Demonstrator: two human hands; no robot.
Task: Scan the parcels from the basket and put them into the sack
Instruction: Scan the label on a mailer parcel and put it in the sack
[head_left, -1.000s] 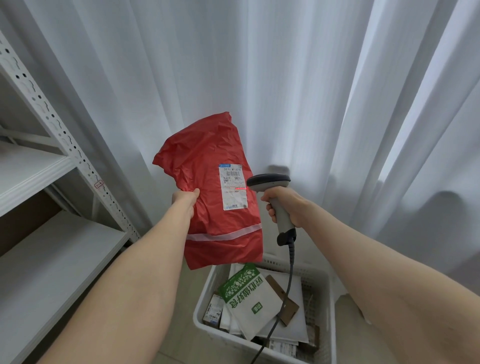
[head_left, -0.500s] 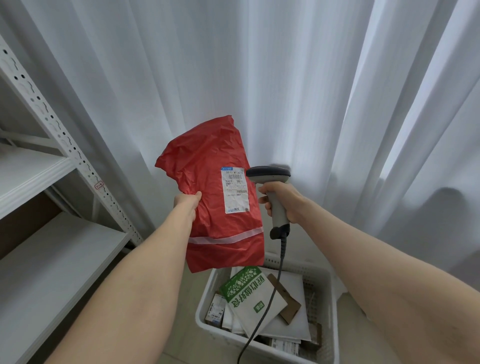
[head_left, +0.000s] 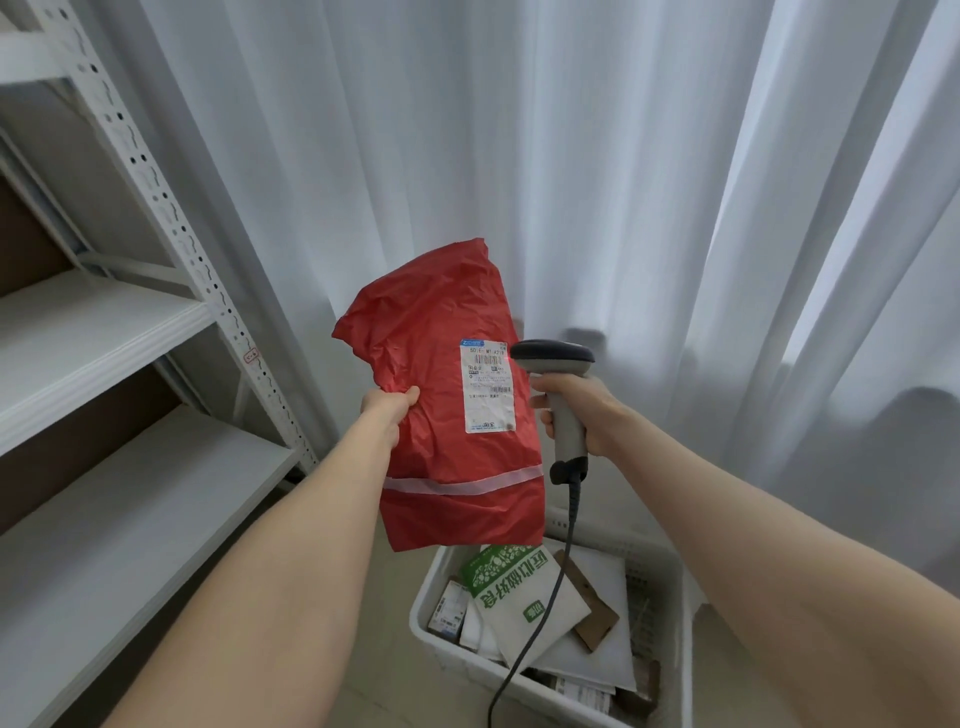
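My left hand (head_left: 390, 410) grips the left edge of a red plastic parcel (head_left: 441, 457) and holds it upright in front of the curtain. A white shipping label (head_left: 487, 385) faces me on its right half, with a small red light spot near the label's top. My right hand (head_left: 576, 410) is closed around the grey handle of a corded barcode scanner (head_left: 555, 364), whose dark head sits right beside the label. Below stands a white plastic basket (head_left: 426, 623) holding several parcels, among them a white and green mailer (head_left: 519, 597). No sack is in view.
A white metal shelving rack (head_left: 156, 208) with bare shelves fills the left side. White curtains (head_left: 623, 182) hang behind everything. The scanner's dark cable (head_left: 545, 613) dangles down across the basket. Pale floor shows between rack and basket.
The scanner head has moved up along the label, toward its top. Parcel and both hands sit a little lower and further right in view as the camera shifts.
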